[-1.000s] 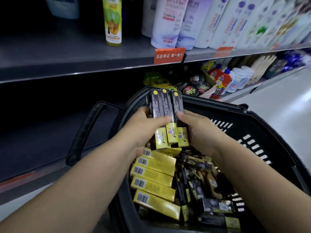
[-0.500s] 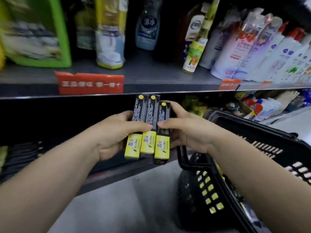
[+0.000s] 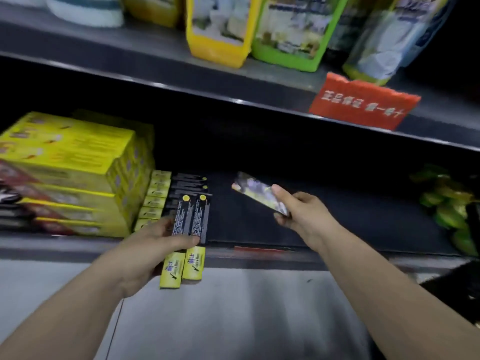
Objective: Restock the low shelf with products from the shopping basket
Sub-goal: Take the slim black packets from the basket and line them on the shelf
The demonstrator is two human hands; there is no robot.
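My left hand (image 3: 153, 245) grips two long black-and-yellow boxes (image 3: 188, 229) side by side, at the front lip of the low shelf (image 3: 259, 250). My right hand (image 3: 301, 211) holds a third such box (image 3: 259, 194), blurred and tilted, above the dark shelf floor. A row of the same boxes (image 3: 166, 193) lies stacked on the shelf just behind my left hand. The shopping basket (image 3: 457, 289) shows only as a dark corner at the right edge.
Large yellow cartons (image 3: 78, 172) are stacked on the shelf's left. Green packets (image 3: 452, 203) sit at the right end. The shelf above carries standing pouches (image 3: 291, 29) and a red price tag (image 3: 363, 102). Grey floor lies below.
The view swung left from the basket to the low shelf. The three boxes, held together by both hands, are now split: two in my left hand, one carried right by my right hand.
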